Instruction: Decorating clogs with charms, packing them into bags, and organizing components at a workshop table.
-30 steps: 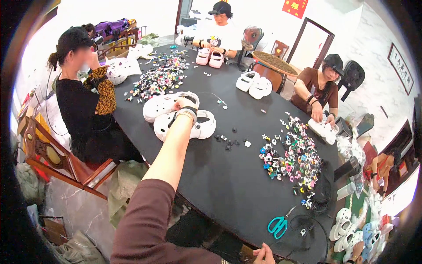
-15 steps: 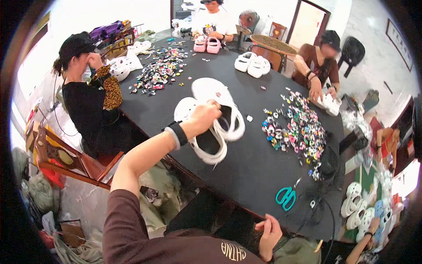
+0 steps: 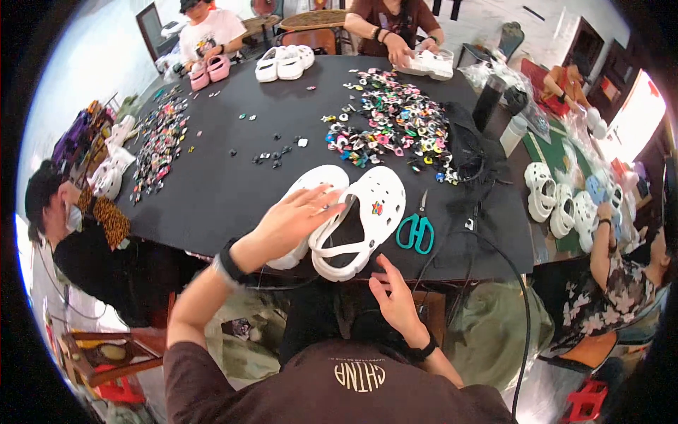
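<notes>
A pair of white clogs stands at the table's near edge, toes pointing away from me. The right clog (image 3: 388, 189) has a small colourful charm (image 3: 377, 209) on its upper, and its heel strap faces me. The left clog (image 3: 319, 175) is partly covered by my left hand (image 3: 300, 212), whose fingers are stretched out over it and reach toward the right clog's opening. Just beside the right clog's heel is my right hand (image 3: 397, 293), fingers apart and holding nothing. Teal-handled scissors (image 3: 415, 233) lie to the right of the clogs.
A big heap of charms (image 3: 395, 116) lies beyond the scissors, another heap (image 3: 161, 141) at far left. Dark loose charms (image 3: 272, 157) are scattered between. A black cable (image 3: 519, 283) hangs over the right edge. Co-workers sit around the table; more white clogs (image 3: 282, 63) stand at the back.
The clogs have come from mid-table to the near edge and now stand side by side. My left hand has opened off them; my right hand has risen beside the heel. The view has turned right.
</notes>
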`<state>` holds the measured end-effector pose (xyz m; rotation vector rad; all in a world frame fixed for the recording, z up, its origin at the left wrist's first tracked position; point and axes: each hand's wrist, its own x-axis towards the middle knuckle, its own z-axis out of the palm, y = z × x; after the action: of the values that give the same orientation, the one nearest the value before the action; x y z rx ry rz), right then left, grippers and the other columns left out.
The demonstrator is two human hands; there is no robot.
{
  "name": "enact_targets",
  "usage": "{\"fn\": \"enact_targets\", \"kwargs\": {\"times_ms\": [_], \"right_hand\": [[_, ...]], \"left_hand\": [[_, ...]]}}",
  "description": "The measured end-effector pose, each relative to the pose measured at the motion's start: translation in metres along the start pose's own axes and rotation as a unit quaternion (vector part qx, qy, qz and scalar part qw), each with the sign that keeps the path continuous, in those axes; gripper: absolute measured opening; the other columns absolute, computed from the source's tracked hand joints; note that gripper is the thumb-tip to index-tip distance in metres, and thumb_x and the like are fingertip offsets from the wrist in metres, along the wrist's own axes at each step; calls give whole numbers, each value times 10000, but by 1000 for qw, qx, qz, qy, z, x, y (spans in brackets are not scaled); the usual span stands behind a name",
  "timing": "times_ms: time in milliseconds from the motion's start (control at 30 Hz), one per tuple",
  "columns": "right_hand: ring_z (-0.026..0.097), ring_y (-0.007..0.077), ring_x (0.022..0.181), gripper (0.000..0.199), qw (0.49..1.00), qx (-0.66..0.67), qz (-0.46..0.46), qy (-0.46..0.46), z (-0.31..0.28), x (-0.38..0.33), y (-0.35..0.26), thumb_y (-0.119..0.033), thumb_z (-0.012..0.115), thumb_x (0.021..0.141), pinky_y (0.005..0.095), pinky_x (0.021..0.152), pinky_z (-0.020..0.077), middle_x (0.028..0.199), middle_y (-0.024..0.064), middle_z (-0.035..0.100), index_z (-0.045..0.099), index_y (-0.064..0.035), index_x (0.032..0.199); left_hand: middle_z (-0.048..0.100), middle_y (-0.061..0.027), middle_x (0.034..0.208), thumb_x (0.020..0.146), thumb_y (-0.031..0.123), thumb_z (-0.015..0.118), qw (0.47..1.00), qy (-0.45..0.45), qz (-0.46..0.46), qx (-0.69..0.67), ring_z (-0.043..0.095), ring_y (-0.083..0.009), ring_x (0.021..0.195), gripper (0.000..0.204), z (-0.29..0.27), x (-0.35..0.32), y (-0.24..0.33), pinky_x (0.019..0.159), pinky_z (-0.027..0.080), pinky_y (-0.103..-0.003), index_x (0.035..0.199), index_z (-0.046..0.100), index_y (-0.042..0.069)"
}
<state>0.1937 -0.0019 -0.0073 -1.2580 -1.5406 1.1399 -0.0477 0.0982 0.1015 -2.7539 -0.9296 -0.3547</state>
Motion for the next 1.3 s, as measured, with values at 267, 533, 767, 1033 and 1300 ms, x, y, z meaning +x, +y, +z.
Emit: {"fn": "enact_targets", "kwargs": {"times_ms": [267, 533, 767, 1033, 1300], "right_hand": [[506, 253, 1070, 750, 987, 121, 0, 104, 23, 3, 5, -160, 639, 853, 334, 808, 485, 1365, 210, 286, 158, 3, 1405], [336, 280, 1192, 984, 976, 38, 30, 213, 64, 48, 8, -92, 716, 736, 369, 1014, 323, 1352, 148, 198, 22, -53, 1434], [277, 282, 1276, 829, 987, 91, -18, 133, 15, 50, -6, 2, 580, 649, 342, 1047, 276, 1353, 178, 252, 268, -91, 1412], [308, 202, 1285, 686, 979, 166, -12, 114, 8, 57, 16, -12, 426, 783, 294, 1041, 257, 1441, 118, 262, 204, -18, 1432], [299, 213, 1304, 665, 977, 184, 11, 108, 7, 43, 17, -39, 446, 807, 313, 1071, 214, 1444, 138, 268, 196, 29, 1419]], "left_hand": [[441, -228, 1310, 901, 158, 544, 840, 211, -479, -146, 455, -341, 1193, 493, 27, -90, 40, 984, 363, -385, 1324, 370, -25], [517, -87, 1181, 942, 332, 490, 618, 320, -534, -480, 457, -166, 1102, 457, 72, -79, 51, 955, 333, -292, 1240, 470, -13], [419, -109, 1320, 943, 296, 486, 478, 350, -524, -612, 382, -179, 1213, 541, 66, -50, 99, 1026, 264, -312, 1362, 310, 3], [280, -168, 1404, 914, 205, 547, 607, 297, -558, -482, 315, -220, 1271, 692, 100, -45, 113, 1051, 254, -318, 1418, 132, -26], [503, -122, 1277, 925, 123, 508, 598, 329, -591, -430, 454, -175, 1187, 405, 81, -116, 134, 1008, 334, -299, 1299, 423, -8]]}}
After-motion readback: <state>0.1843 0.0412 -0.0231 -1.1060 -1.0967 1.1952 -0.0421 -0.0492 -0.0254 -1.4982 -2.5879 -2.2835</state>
